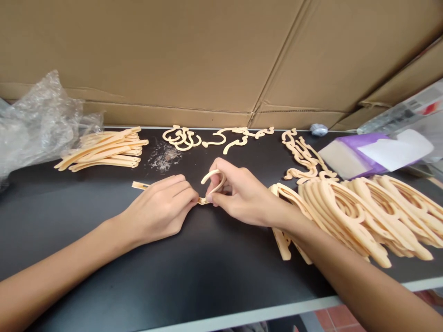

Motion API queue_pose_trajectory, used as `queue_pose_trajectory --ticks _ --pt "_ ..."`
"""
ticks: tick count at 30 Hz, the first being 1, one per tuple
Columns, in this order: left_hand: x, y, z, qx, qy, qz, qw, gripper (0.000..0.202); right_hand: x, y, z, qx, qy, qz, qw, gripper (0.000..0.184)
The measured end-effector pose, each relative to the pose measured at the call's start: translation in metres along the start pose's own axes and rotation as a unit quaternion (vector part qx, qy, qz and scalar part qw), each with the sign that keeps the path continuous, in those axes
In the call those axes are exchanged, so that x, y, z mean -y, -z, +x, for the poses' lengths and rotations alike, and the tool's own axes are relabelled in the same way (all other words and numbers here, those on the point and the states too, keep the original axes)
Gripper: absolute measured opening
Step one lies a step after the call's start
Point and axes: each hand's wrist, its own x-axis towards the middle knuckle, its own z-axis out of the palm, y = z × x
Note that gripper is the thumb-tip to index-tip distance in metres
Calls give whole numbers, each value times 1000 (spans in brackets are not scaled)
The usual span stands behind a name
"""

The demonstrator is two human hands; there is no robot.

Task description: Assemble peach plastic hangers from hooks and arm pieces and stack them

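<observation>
Gripping a hook (212,173) in my right hand (240,193) and a strip (139,185) in my left hand (166,203) above the desk (207,263) middle, I see loose hooks (183,138) along the far edge, hangers (323,207) crowding my right forearm (332,258).

From the front edge of the desk (194,276) up to the left hand (169,205) and right hand (242,193), there is room to pass between the forearms (76,265). Stacked hangers (320,203) block the right side, bubble wrap (41,120) crowds the back left corner, and cardboard (155,50) closes the back edge.
</observation>
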Motion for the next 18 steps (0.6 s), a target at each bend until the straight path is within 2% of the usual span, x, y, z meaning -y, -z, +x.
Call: queue_pose_trajectory --ticks 5,14,18 --pt "-1 0 0 -9 -2 11 1000 19 5 -2 -3 -12 34 -85 996 20" --pt "-1 -2 2 -13 -13 45 999 22 6 -5 -3 -13 62 -143 988 30" --pt "-2 -3 2 -25 -25 73 997 21 8 -6 -4 6 76 -150 986 32"
